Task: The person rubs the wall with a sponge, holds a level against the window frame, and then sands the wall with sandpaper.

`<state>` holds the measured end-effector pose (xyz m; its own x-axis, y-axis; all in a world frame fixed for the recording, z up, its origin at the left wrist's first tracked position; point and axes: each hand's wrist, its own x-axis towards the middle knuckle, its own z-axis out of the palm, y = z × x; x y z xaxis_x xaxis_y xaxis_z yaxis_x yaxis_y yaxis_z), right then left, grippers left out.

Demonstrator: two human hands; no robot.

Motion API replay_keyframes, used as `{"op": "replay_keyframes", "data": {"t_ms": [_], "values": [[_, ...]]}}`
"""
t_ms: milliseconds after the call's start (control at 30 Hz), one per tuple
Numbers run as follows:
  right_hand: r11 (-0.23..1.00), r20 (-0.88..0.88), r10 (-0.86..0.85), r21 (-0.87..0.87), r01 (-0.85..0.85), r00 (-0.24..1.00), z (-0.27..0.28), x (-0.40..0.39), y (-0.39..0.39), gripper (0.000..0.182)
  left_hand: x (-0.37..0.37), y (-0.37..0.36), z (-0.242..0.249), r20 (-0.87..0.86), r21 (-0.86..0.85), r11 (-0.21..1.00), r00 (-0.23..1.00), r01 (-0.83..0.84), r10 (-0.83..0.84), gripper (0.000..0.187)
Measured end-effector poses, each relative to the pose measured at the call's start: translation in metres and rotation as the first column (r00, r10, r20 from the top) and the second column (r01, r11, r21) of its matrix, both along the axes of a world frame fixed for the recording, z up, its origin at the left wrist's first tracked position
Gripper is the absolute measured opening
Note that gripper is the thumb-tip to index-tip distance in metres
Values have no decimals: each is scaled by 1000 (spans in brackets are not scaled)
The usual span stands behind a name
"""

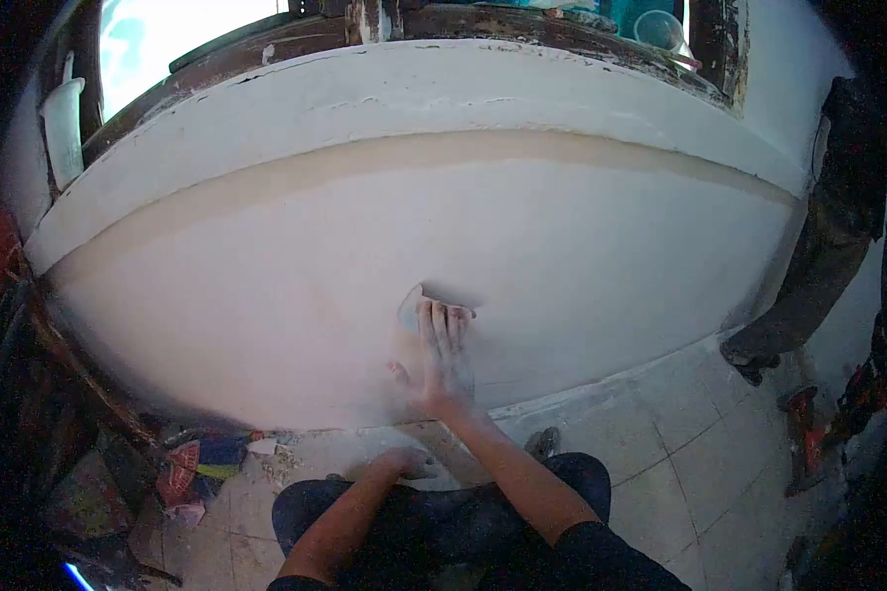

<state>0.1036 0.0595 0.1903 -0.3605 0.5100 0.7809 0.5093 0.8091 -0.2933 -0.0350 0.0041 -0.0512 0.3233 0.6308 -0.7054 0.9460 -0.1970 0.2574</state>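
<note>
My right hand (439, 350) presses flat fingers against the white wall (266, 266) under the window ledge. Beneath those fingers is a curled piece of sandpaper (411, 305), pale on its back, with a dark edge lifting off the wall. White dust coats the fingers, and a dusty blur surrounds the hand. Lower down, my left hand (407, 461) rests near my left knee with its fingers loosely stretched; I see nothing held in it.
Above the wall runs a worn window frame (296, 37) with a clear plastic cup (658, 32) on it. Dark trousers (808, 266) hang at the right. Crumpled bags (192, 468) lie on the tiled floor (660, 453) at left, and a red-and-dark tool (808, 438) stands at right.
</note>
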Motion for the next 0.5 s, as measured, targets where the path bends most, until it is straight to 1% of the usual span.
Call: {"op": "replay_keyframes", "data": {"t_ms": [33,67,100,133,167,200,267,300,333,367,400,433,467,500], "values": [[1000,-3,1,1,-1,1000,2,2,4,95,-4,0,-22,31,71,997,999,7,-9,73],[991,-28,-109,73,111,994,6,10,11,93,-8,1,-34,63,143,990,998,12,-21,72],[981,-91,-167,83,175,982,11,21,20,90,-9,2,-34,64,145,989,998,9,-18,72],[968,-156,-221,86,236,963,16,32,28,88,-8,3,-34,57,135,991,998,21,-29,71],[969,-251,-231,30,246,940,20,47,38,85,-6,4,-35,51,124,992,998,33,-39,70],[938,-277,-293,102,331,915,23,65,52,81,-6,3,-26,55,126,992,998,28,-35,70],[921,-411,-318,81,381,854,29,98,71,77,-8,-2,3,104,-47,992,988,-113,118,69],[942,-511,-291,-6,335,809,32,109,75,76,-7,-15,-12,105,-45,992,987,-117,121,69],[943,-511,-287,-4,332,810,28,117,83,76,-5,-37,-45,71,479,876,997,-56,25,69],[961,-609,-242,-41,274,756,18,122,95,82,-3,-39,-40,40,696,718,999,-10,-25,69],[975,-699,-200,-71,212,687,13,124,101,87,-2,-40,-36,-8,864,503,999,24,-34,69],[976,-699,-196,-69,209,687,15,115,93,87,3,-22,14,16,521,853,999,-32,28,69],[960,-564,-203,45,275,800,20,98,76,85,7,-16,46,9,52,994,996,-92,92,68],[933,-410,-227,168,318,883,19,80,60,83,8,-20,51,9,53,994,996,-91,90,68]]}}
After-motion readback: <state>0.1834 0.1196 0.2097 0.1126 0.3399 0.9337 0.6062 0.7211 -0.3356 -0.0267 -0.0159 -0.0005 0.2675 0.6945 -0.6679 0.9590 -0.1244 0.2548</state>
